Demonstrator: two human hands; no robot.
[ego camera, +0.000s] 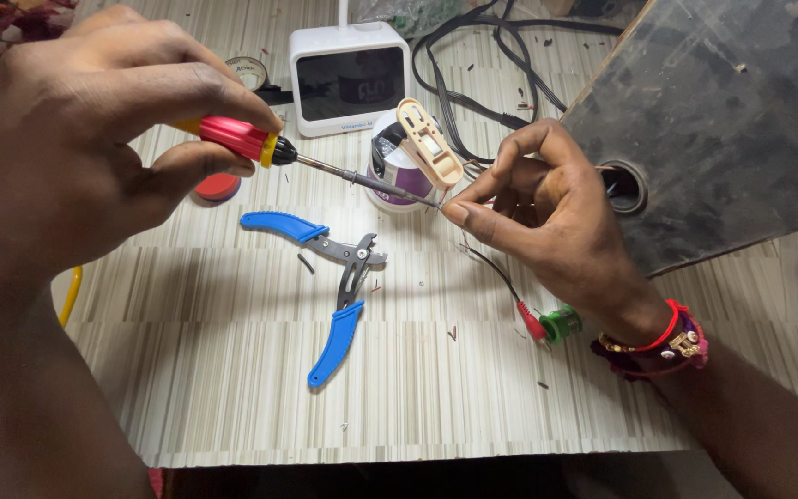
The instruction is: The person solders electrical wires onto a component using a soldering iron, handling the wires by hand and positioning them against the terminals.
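Your left hand (57, 148) is closed around the red-and-yellow handle of a screwdriver (316, 164), its thin shaft slanting down to the right. Your right hand (556, 208) pinches thumb and forefinger together on something too small to make out — likely a fine wire end or a screw — right where the screwdriver tip meets it, just below a beige plastic switch part (429, 141) that stands tilted above your fingertips. A thin red-and-black wire (501, 277) trails from that pinch down to a green round component (561, 324) on the bench (417, 397).

The tip sits almost against your fingertip; if it slips off whatever it bears on, it could jab the finger, and the small piece could drop among the wire scraps. A tug on the wire could drag the green component along.

Further out lie blue-handled pliers (339, 277), opened, a white-and-purple container (399, 171) behind the beige part, a small white screen device (348, 79), black cables (473, 74) and a dark board with a round hole (722, 120).
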